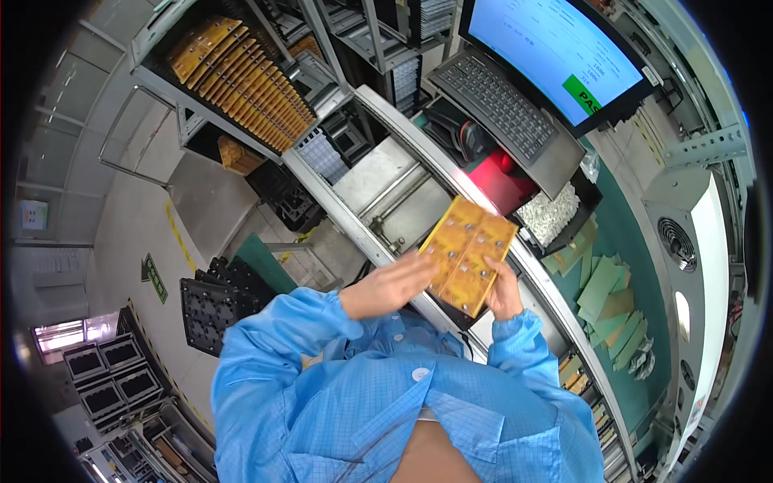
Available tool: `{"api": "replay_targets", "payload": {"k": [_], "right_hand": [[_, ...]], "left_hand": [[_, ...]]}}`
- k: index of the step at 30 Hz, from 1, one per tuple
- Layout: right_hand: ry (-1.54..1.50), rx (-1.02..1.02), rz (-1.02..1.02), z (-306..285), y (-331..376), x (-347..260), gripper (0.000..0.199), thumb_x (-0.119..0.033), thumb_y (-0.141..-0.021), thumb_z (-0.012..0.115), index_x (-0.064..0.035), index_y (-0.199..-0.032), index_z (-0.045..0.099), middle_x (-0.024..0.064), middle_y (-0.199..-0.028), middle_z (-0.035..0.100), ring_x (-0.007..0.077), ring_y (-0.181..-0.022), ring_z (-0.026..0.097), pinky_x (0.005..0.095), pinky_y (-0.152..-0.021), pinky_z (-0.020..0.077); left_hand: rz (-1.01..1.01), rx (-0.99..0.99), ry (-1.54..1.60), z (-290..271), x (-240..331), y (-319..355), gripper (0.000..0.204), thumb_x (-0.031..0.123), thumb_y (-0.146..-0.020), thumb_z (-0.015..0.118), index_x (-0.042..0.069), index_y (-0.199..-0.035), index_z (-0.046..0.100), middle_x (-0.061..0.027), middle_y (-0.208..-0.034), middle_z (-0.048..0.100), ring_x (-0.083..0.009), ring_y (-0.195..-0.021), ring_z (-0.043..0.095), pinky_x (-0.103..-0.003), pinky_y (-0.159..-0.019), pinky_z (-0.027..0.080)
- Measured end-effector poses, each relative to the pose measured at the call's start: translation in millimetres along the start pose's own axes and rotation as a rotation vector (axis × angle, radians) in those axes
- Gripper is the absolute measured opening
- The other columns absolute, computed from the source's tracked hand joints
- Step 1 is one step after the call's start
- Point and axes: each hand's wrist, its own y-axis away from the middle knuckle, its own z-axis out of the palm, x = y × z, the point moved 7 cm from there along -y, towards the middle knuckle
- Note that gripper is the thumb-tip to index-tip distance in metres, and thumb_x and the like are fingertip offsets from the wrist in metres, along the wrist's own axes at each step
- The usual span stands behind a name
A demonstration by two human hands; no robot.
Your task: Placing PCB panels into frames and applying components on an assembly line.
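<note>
An orange-yellow circuit board panel (pixel 465 256), with small dark and silvery parts on its face, is held tilted in front of my chest. My right hand (pixel 505 291) grips its lower right edge, the thumb over the face and the other fingers mostly hidden. My left hand (pixel 393 283) reaches to its left edge with fingers stretched out together; the fingertips overlap the edge, and its thumb is hidden. Just beyond the panel, a red-lit scanner (pixel 471 141) lies by a red surface (pixel 509 183).
A rack (pixel 278 153) at upper left holds many similar orange boards (pixel 250 84). A laptop keyboard (pixel 503 105) and lit monitor (pixel 555 48) stand at upper right. Small whitish pieces fill a black tray (pixel 555 211). Green and tan sheets (pixel 608 302) lie on the green mat (pixel 644 386). Black trays (pixel 213 306) sit left.
</note>
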Motion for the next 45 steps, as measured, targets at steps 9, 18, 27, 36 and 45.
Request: {"api": "replay_targets", "payload": {"k": [9,18,27,36,45], "right_hand": [[0.134,0.065,-0.228,-70.7,-99.7,-27.3,0.039,-0.006,-0.097,0.054,0.0018,-0.134,0.044,0.0154,-0.127,0.059,0.0285,-0.111,0.063,0.0438,-0.097,0.0532],[0.224,0.087,-0.244,-62.8,-124.2,-39.5,0.033,-0.006,-0.097,0.054,0.0011,-0.129,0.048,0.0115,-0.120,0.063,0.0251,-0.105,0.065,0.0398,-0.092,0.0546],[0.265,0.160,-0.227,-67.9,-45.5,-1.1,0.044,-0.007,-0.096,0.055,0.0028,-0.136,0.042,0.0146,-0.129,0.057,0.0287,-0.115,0.060,0.0435,-0.100,0.0487],[0.242,0.172,-0.144,-67.2,-21.5,18.4,0.040,-0.008,-0.097,0.054,0.0031,-0.135,0.044,0.0146,-0.128,0.059,0.0281,-0.114,0.061,0.0419,-0.097,0.0503],[0.328,0.230,-0.333,-59.2,-102.3,-29.8,0.034,-0.009,-0.097,0.055,0.0026,-0.128,0.050,0.0123,-0.124,0.062,0.0255,-0.111,0.062,0.0391,-0.095,0.0508]], "left_hand": [[-0.917,0.303,0.276,35.3,-38.4,71.1,0.036,0.016,-0.092,0.065,0.006,-0.126,0.062,-0.0188,-0.144,0.046,-0.0369,-0.124,0.053,-0.041,-0.100,0.046],[-1.094,0.269,0.180,39.6,-14.2,132.7,0.028,0.010,-0.094,0.060,0.003,-0.121,0.064,-0.0181,-0.136,0.055,-0.0349,-0.113,0.062,-0.037,-0.091,0.052],[-1.163,0.311,0.376,55.6,-41.3,109.4,0.033,0.017,-0.096,0.058,0.001,-0.125,0.060,-0.0205,-0.131,0.058,-0.0378,-0.116,0.058,-0.040,-0.096,0.049],[-1.024,0.343,0.402,63.2,-45.3,55.6,0.035,0.016,-0.095,0.059,0.000,-0.127,0.058,-0.0238,-0.130,0.058,-0.0392,-0.121,0.056,-0.040,-0.102,0.044],[-1.036,0.342,0.400,65.5,-37.9,74.6,0.037,0.014,-0.094,0.058,0.000,-0.128,0.057,-0.0228,-0.130,0.058,-0.0384,-0.121,0.056,-0.040,-0.102,0.044]]}}
